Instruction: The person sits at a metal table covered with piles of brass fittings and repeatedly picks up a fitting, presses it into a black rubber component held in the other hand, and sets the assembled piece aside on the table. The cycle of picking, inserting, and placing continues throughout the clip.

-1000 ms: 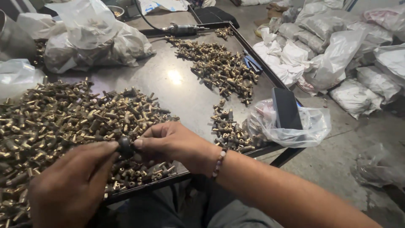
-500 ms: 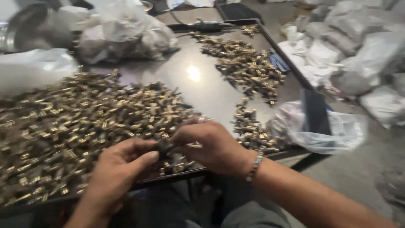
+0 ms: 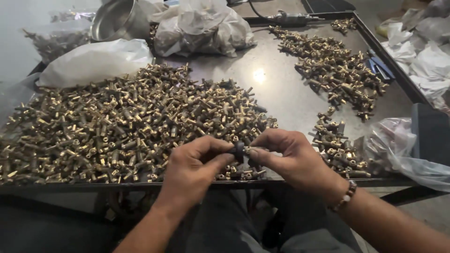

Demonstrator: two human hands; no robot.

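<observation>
Beside white plastic bags [image 3: 96, 61], left hand [image 3: 194, 166] and right hand [image 3: 293, 157] pinch one dark fitting [image 3: 239, 150].

A dark metal tray table [image 3: 281, 93] with a raised rim carries a broad heap of small brass fittings [image 3: 122, 126] across its left half, reaching the near edge. A second, thinner scatter of brass fittings [image 3: 337, 70] runs down the right side, with a small cluster [image 3: 337, 150] near the front right corner beside a clear plastic bag [image 3: 398, 150] that hangs over the rim. Along the far edge lie a white plastic bag [image 3: 93, 61], crumpled clear bags [image 3: 201, 28], a steel bowl [image 3: 115, 18], a black corded tool [image 3: 290, 18], and some blue pieces [image 3: 379, 68] at the right rim.
</observation>
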